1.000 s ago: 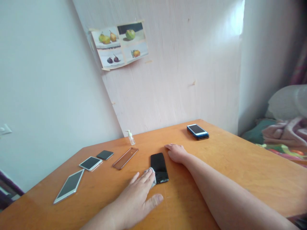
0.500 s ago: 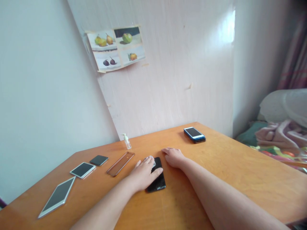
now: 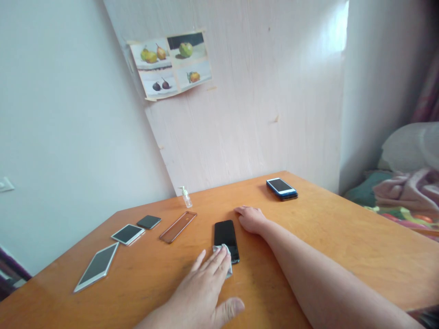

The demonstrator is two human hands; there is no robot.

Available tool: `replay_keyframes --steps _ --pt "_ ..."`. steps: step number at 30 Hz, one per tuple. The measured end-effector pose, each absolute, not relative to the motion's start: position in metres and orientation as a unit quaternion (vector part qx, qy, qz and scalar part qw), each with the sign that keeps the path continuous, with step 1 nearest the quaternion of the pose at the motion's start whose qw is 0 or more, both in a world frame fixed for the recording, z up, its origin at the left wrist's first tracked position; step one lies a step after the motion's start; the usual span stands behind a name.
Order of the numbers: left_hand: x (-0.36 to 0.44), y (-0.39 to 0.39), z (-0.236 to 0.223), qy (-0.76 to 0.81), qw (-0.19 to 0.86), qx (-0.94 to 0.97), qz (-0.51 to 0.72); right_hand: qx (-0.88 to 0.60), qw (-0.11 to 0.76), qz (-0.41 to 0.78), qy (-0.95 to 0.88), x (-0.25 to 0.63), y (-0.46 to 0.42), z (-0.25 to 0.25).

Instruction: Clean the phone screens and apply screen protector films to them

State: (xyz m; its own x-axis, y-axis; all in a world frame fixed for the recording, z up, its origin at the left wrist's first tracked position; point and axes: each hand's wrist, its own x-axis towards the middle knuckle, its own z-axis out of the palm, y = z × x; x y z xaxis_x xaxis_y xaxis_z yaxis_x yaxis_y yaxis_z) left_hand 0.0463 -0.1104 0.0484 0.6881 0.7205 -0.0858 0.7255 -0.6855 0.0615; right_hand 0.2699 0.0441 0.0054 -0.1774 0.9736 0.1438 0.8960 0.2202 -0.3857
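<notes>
A black smartphone (image 3: 224,232) lies face up on the wooden table, in front of me. My left hand (image 3: 207,283) presses a crumpled white tissue (image 3: 226,266) under its fingertips against the phone's near end; the fingers are stretched and the thumb stands apart. Part of the tissue overhangs the phone's near edge. To the right of the phone, my right hand (image 3: 251,219) rests on the tabletop with its fingers extended, holding nothing. A clear phone case with a brown rim (image 3: 179,227) lies to the left of the phone.
Farther left lie a white tablet (image 3: 98,267), a white-edged device (image 3: 128,234) and a small dark device (image 3: 149,222). A pump bottle (image 3: 185,197) stands at the back. Stacked phones (image 3: 281,188) lie at the back right of the table (image 3: 329,246).
My left hand has slid the tissue toward me, from the phone's upper part to its near end. The right hand stays in place. The view has shifted slightly.
</notes>
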Motion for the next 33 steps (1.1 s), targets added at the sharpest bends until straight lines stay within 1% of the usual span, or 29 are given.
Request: replay_keyframes --steps 2,5,12,15,18,24,27,30,33 --pt "0.045 -0.115 0.05 0.386 0.05 0.921 -0.026 -0.615 0.183 0.105 -0.76 0.27 0.043 0.006" --pt "0.051 -0.1 0.049 0.403 0.057 0.913 -0.025 -0.617 0.185 0.105 -0.757 0.269 0.043 0.007" --pt "0.079 -0.013 0.035 0.469 0.042 0.882 0.024 -0.62 0.18 0.107 -0.756 0.269 0.043 0.008" --pt "0.087 0.006 0.032 0.487 0.038 0.872 0.027 -0.619 0.176 0.106 -0.758 0.27 0.043 0.009" --pt "0.085 -0.006 0.034 0.478 0.032 0.877 0.028 -0.618 0.175 0.104 -0.759 0.27 0.042 0.01" --pt "0.057 -0.084 0.045 0.399 0.043 0.916 0.001 -0.619 0.175 0.108 -0.758 0.269 0.042 0.009" --pt "0.048 -0.111 0.049 0.37 0.042 0.928 -0.012 -0.619 0.174 0.11 -0.758 0.268 0.043 0.009" --pt "0.051 -0.112 0.051 0.37 0.044 0.928 -0.015 -0.618 0.176 0.109 -0.758 0.268 0.042 0.01" --pt "0.063 -0.087 0.049 0.387 0.053 0.921 -0.01 -0.621 0.177 0.108 -0.756 0.268 0.042 0.009"
